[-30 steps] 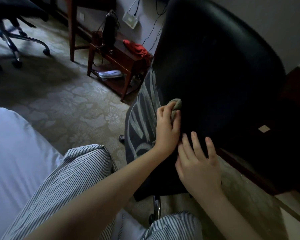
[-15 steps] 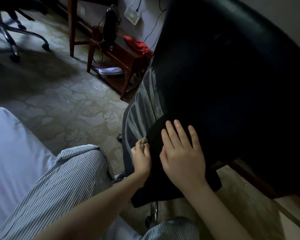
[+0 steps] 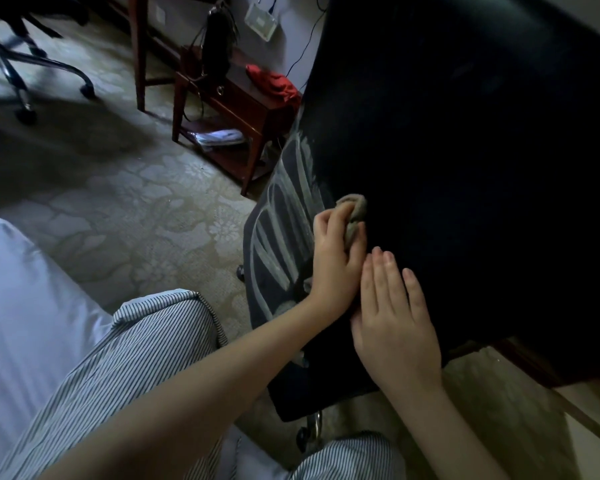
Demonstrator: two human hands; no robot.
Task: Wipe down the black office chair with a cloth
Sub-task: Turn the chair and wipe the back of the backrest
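Note:
The black office chair (image 3: 465, 140) fills the right half of the view, its back turned towards me. Pale wet streaks mark its left edge. My left hand (image 3: 336, 258) grips a small bunched grey cloth (image 3: 355, 216) and holds it against the chair back next to the streaks. My right hand (image 3: 395, 320) lies flat on the chair back just below and to the right of the left hand, fingers straight and together.
A dark wooden side table (image 3: 236, 109) with a black bag (image 3: 215, 57) and a red cloth (image 3: 274, 83) stands behind the chair on the left. Another wheeled chair base (image 3: 25, 64) is at top left. A white bed (image 3: 25, 306) and my striped trouser legs (image 3: 129, 368) are near me.
My left hand with the cloth went down the chair's left edge half a second ago and is now back up near mid-height. My right hand stayed flat on the chair back.

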